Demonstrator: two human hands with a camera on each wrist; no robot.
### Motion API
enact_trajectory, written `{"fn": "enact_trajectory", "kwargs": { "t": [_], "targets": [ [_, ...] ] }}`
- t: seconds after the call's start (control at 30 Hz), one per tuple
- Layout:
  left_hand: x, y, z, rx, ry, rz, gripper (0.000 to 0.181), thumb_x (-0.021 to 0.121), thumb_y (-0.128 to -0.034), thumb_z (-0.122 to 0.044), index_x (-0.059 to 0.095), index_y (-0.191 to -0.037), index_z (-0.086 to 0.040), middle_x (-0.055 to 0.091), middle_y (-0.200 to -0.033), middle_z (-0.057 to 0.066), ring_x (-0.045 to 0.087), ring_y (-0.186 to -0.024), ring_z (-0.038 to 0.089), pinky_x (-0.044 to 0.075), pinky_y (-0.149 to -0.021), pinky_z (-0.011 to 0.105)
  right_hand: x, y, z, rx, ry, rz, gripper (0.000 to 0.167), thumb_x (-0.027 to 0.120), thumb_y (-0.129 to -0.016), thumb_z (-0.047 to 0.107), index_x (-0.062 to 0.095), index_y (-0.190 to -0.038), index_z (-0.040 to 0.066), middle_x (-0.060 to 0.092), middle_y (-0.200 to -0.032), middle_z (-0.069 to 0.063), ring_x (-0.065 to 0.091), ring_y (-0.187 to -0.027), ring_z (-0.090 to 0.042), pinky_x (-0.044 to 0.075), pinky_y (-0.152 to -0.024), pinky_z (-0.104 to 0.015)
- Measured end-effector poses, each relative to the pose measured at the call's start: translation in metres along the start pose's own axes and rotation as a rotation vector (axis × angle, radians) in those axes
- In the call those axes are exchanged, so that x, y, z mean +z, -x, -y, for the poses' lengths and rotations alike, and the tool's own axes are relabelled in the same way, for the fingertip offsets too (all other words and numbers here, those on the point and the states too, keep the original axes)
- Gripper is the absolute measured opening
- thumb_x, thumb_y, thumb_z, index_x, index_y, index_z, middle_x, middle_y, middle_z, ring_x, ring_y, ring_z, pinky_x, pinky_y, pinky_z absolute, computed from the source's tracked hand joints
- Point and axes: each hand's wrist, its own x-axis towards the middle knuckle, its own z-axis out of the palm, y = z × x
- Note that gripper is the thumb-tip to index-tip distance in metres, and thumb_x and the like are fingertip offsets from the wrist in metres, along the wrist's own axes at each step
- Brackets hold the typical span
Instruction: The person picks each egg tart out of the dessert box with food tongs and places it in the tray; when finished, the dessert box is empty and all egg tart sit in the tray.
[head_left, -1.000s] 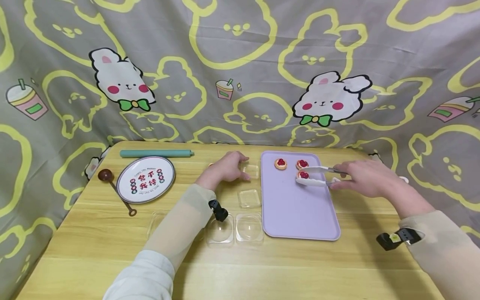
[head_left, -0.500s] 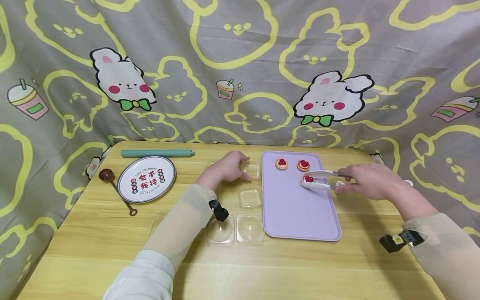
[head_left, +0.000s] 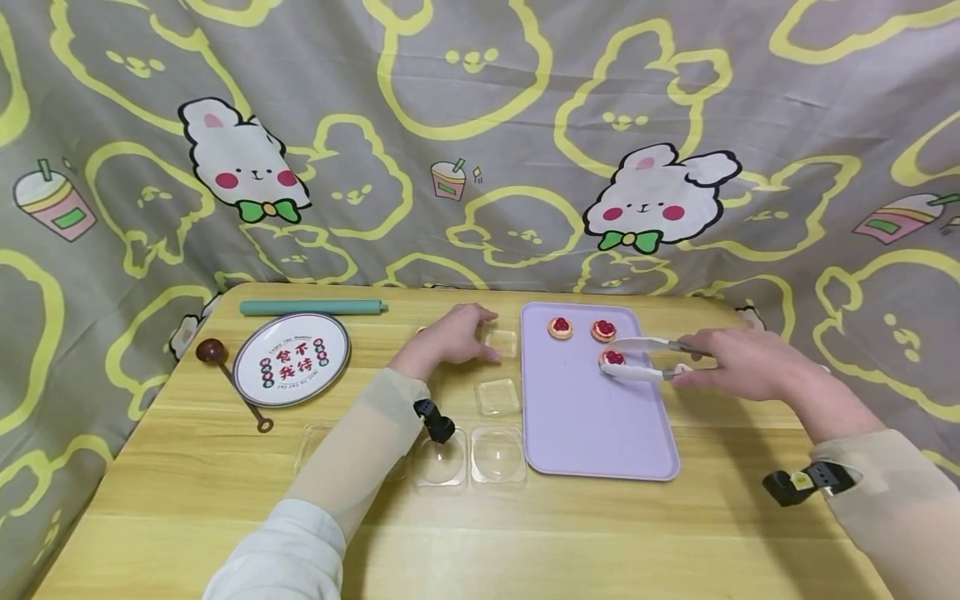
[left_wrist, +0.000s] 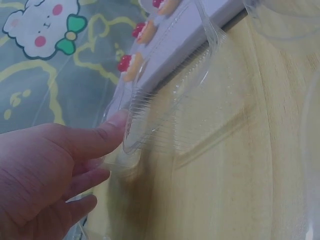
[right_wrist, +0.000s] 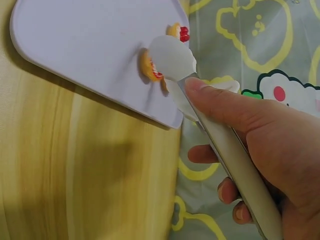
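My right hand (head_left: 738, 362) grips a pair of tongs (right_wrist: 235, 160) with white tips. The tips straddle a small tart (head_left: 612, 358) with red topping on the lilac tray (head_left: 592, 433); whether they press on it I cannot tell. Behind it lie two more tarts, one at the back left (head_left: 560, 327) and one nearer the tongs (head_left: 603, 331). Left of the tray, my left hand (head_left: 453, 333) pinches the edge of a clear plastic container (left_wrist: 167, 115) with ribbed sides, thumb on the near side. Its other fingers are partly hidden behind the thumb in the left wrist view.
Several clear containers stand in front of the left hand, among them one beside the tray (head_left: 498, 397) and another at the front (head_left: 498, 456). Farther left are a white plate (head_left: 292, 360), a brown ladle (head_left: 212, 351) and a teal roll (head_left: 311, 307). A patterned curtain (head_left: 510, 150) hangs behind the table.
The tart between the tong tips has shifted slightly right and toward me on the tray, along with the tongs and right hand. My left hand stays where it was.
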Motion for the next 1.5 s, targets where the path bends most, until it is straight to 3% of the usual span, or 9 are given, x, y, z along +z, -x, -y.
{"fn": "enact_trajectory", "kwargs": {
  "t": [0.17, 0.33, 0.5, 0.67, 0.83, 1.0, 1.13, 1.33, 1.5],
  "targets": [
    [-0.003, 0.004, -0.001, 0.013, 0.011, 0.006, 0.083, 0.090, -0.0880, -0.033, 0.051, -0.155, -0.002, 0.058, -0.149, 0.018, 0.049, -0.141, 0.033, 0.037, -0.120, 0.040, -0.011, 0.005, 0.003, 0.030, -0.011, 0.008, 0.087, 0.067, -0.087, 0.078, 0.070, -0.137, 0.006, 0.073, -0.121, -0.008, 0.068, -0.099, -0.026, 0.055, -0.081, -0.062],
    [-0.007, 0.006, 0.000, 0.021, 0.026, 0.001, 0.088, 0.090, -0.0874, -0.034, 0.047, -0.157, -0.002, 0.053, -0.155, 0.020, 0.045, -0.146, 0.034, 0.035, -0.123, 0.042, -0.023, 0.008, 0.008, 0.039, -0.024, -0.014, 0.093, 0.065, -0.088, 0.079, 0.065, -0.143, 0.004, 0.073, -0.123, -0.013, 0.070, -0.103, -0.036, 0.056, -0.082, -0.062],
    [-0.021, 0.013, 0.007, 0.057, 0.016, -0.014, 0.084, 0.088, -0.0898, -0.036, 0.049, -0.157, -0.003, 0.049, -0.159, 0.017, 0.042, -0.148, 0.034, 0.033, -0.124, 0.045, -0.034, 0.007, 0.016, 0.042, -0.041, -0.023, 0.094, 0.065, -0.091, 0.075, 0.059, -0.149, 0.002, 0.066, -0.138, -0.023, 0.064, -0.120, -0.047, 0.051, -0.093, -0.069],
    [-0.040, 0.032, 0.029, 0.063, 0.002, -0.032, 0.078, 0.086, -0.0919, -0.030, 0.051, -0.156, -0.003, 0.046, -0.162, 0.015, 0.035, -0.152, 0.035, 0.029, -0.125, 0.046, -0.043, -0.001, 0.031, 0.016, -0.052, -0.041, 0.094, 0.064, -0.093, 0.074, 0.056, -0.151, 0.002, 0.063, -0.143, -0.021, 0.062, -0.126, -0.047, 0.049, -0.096, -0.070],
    [-0.051, 0.053, 0.053, 0.020, -0.006, -0.037, 0.081, 0.088, -0.0899, -0.028, 0.050, -0.156, -0.001, 0.044, -0.162, 0.018, 0.033, -0.153, 0.038, 0.028, -0.126, 0.050, -0.048, -0.009, 0.050, -0.011, -0.053, -0.046, 0.093, 0.065, -0.093, 0.074, 0.057, -0.152, 0.003, 0.063, -0.144, -0.020, 0.060, -0.127, -0.048, 0.049, -0.097, -0.071],
    [-0.054, 0.066, 0.071, -0.019, 0.023, -0.035, 0.086, 0.090, -0.0884, -0.029, 0.046, -0.157, 0.001, 0.044, -0.162, 0.020, 0.034, -0.152, 0.039, 0.025, -0.126, 0.051, -0.051, -0.021, 0.069, -0.049, -0.055, -0.060, 0.091, 0.067, -0.091, 0.075, 0.060, -0.150, 0.006, 0.065, -0.143, -0.015, 0.063, -0.126, -0.043, 0.050, -0.098, -0.068],
    [-0.052, 0.068, 0.080, -0.040, 0.052, -0.033, 0.085, 0.089, -0.0891, -0.029, 0.046, -0.157, 0.001, 0.045, -0.161, 0.021, 0.035, -0.151, 0.040, 0.026, -0.126, 0.052, -0.052, -0.033, 0.082, -0.082, -0.051, -0.056, 0.095, 0.065, -0.089, 0.078, 0.061, -0.149, 0.005, 0.065, -0.142, -0.016, 0.065, -0.123, -0.041, 0.052, -0.097, -0.066],
    [-0.047, 0.068, 0.085, -0.061, 0.079, -0.049, 0.083, 0.089, -0.0889, -0.031, 0.049, -0.156, 0.000, 0.049, -0.157, 0.022, 0.041, -0.147, 0.040, 0.029, -0.124, 0.052, -0.055, -0.052, 0.098, -0.134, -0.055, -0.053, 0.089, 0.067, -0.092, 0.072, 0.059, -0.150, 0.005, 0.063, -0.145, -0.017, 0.061, -0.129, -0.041, 0.050, -0.101, -0.066],
    [-0.044, 0.066, 0.086, -0.072, 0.080, -0.073, 0.082, 0.090, -0.0872, -0.035, 0.053, -0.153, -0.002, 0.056, -0.150, 0.019, 0.047, -0.142, 0.039, 0.033, -0.122, 0.051, -0.054, -0.071, 0.114, -0.156, -0.051, -0.059, 0.085, 0.071, -0.092, 0.069, 0.062, -0.148, 0.005, 0.067, -0.138, -0.016, 0.067, -0.116, -0.035, 0.055, -0.092, -0.060]
  ]
}}
